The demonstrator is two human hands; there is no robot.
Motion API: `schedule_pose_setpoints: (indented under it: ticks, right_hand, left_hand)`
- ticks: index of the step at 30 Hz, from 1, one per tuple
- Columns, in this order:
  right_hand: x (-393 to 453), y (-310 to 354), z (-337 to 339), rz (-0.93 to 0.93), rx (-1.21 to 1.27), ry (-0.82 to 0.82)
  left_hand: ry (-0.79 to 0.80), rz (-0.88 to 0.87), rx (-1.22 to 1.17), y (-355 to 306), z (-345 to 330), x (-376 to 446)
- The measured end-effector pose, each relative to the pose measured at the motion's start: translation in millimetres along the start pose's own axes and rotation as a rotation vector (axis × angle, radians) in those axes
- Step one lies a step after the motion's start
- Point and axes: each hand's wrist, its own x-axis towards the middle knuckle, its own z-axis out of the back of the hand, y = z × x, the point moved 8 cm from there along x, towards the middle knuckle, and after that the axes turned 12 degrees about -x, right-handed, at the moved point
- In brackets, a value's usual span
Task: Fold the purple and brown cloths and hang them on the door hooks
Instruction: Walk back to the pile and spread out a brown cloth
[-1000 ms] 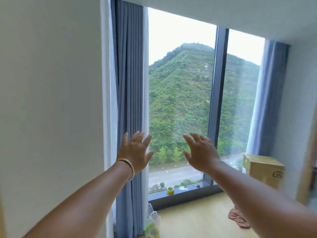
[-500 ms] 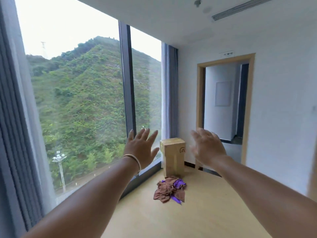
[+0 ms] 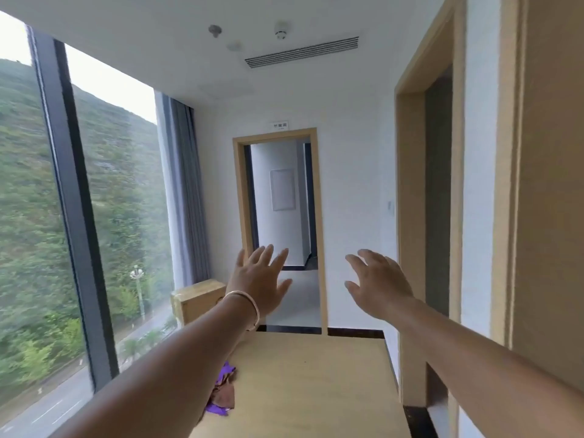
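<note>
Both arms reach out in front of me at chest height. My left hand (image 3: 257, 279), with a thin bangle on the wrist, has its fingers spread and holds nothing. My right hand (image 3: 377, 284) is spread the same way and empty. Far below them, the brown cloth (image 3: 225, 395) and the purple cloth (image 3: 227, 371) lie crumpled together on the pale wooden floor, mostly hidden behind my left forearm. A wooden door (image 3: 550, 184) fills the right edge; no hooks show on it.
A cardboard box (image 3: 197, 298) stands by the grey curtain (image 3: 185, 197) in the window corner. Tall glass panes run along the left. An open doorway (image 3: 281, 229) leads ahead to a corridor, and a second door frame (image 3: 414, 216) opens on the right wall.
My view has swung right, from the window to the doorway and the wooden door. Both hands stayed raised and spread. The cloth pile has slipped behind my left forearm.
</note>
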Motion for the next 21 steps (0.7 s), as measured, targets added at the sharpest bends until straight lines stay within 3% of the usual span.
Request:
schedule_pose_setpoints:
  ticks: [9, 21]
  right_hand:
    - [3.0, -93.2, -30.8, -0.137, -0.094, 0.081]
    - [77.0, -86.8, -118.3, -0.058, -0.100, 0.156]
  left_hand:
    - [-0.001, -0.043, -0.083, -57.3, -60.8, 57.1]
    - [0.091, -0.031, -0.127, -31.6, -159.0, 123.7]
